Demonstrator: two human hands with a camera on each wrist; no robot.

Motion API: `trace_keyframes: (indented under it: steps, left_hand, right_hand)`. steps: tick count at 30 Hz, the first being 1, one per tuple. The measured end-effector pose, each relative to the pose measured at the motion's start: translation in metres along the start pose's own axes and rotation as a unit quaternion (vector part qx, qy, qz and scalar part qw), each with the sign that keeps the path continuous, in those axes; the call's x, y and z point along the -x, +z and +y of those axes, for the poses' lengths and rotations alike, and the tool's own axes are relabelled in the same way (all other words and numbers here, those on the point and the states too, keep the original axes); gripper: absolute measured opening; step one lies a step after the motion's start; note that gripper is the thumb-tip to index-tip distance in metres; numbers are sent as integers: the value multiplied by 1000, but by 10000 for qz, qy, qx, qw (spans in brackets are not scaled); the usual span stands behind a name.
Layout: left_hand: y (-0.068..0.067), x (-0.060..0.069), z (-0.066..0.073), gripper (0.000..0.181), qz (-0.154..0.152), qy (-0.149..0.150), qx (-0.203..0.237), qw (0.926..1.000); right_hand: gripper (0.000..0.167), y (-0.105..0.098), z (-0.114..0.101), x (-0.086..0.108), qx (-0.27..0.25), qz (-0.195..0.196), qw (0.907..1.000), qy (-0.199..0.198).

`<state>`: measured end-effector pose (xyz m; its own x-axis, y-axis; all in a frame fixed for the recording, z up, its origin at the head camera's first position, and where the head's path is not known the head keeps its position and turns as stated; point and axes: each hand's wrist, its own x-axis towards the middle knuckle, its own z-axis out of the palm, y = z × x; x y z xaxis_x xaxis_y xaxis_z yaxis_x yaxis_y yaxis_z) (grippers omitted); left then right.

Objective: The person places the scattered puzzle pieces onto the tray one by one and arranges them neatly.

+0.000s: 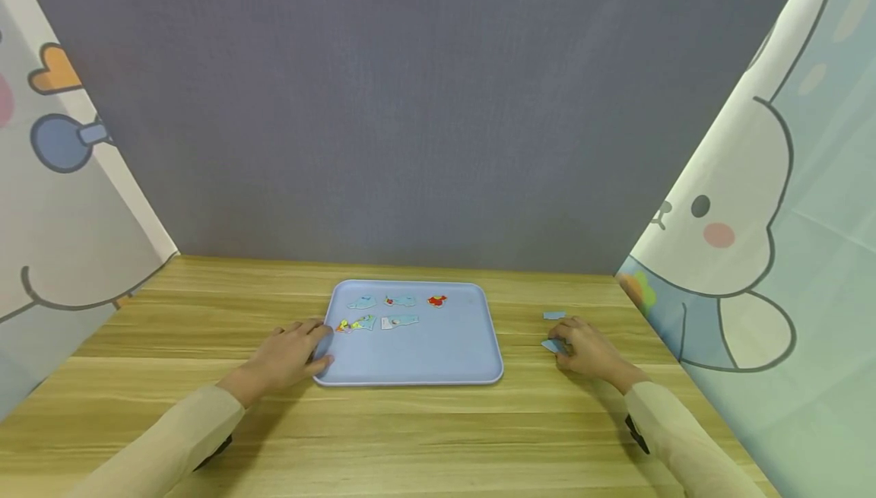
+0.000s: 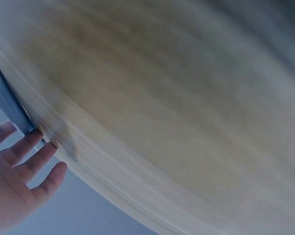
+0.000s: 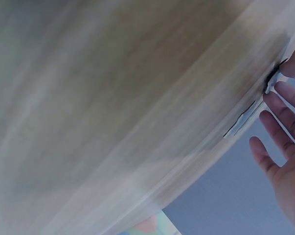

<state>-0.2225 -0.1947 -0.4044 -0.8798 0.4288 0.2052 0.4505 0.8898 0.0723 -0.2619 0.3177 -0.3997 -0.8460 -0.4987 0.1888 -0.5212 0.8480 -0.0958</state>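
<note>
Fingertips of the right hand [image 1: 588, 350] hold a flat blue piece [image 1: 551, 345] between thumb and forefinger, low over the right side of the wooden table [image 1: 411, 437]. From my end its visible face looks plain, with straight-looking edges narrowing to a point at the left. Just beyond it, on the far side, lies a loose blue piece [image 1: 554, 315], a small plain strip.

The fingers cover the right part of the held piece, so I can't make out its full outline. My right wrist view shows it almost edge-on and dark, and the hand runs off the right of that picture. My left wrist view catches only a sliver of the tray, and the wood there is blurred.

The pale blue tray [image 1: 424, 357] sits left of both pieces. I count five printed pieces in it, three in the far row with a red one [image 1: 436, 301] at the right, and two in the near row, a yellow-patterned one [image 1: 357, 324] at the left and a pale one [image 1: 400, 321] beside it. Their prints are too small for me to read. The left hand [image 1: 287, 355] rests at the tray's left rim, its fingers spread and relaxed.
</note>
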Motion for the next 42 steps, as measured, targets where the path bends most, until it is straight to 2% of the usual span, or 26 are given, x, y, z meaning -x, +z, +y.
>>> trace_keyframes:
  steps: [10, 22, 31, 35, 42]
  left_hand:
    - [1, -1, -2, 48, 33, -3, -11, 10000]
    - [1, 1, -1, 48, 41, -9, 10, 10000]
    - [5, 0, -4, 50, 37, -29, -13, 10000]
    - [5, -1, -3, 50, 44, -19, -11, 10000]
    - [2, -1, -1, 48, -4, -25, -1, 10000]
  right_hand:
    - [29, -1, -6, -7, 105, 183, 9995, -252]
    - [27, -2, -27, -26, 167, 432, 9964, -711]
    - [28, -4, -47, -39, -45, 424, 9949, -909]
    - [28, -3, -55, -47, 22, 474, 9934, -1047]
    - [27, -1, -70, -61, 83, 285, 9932, -1129]
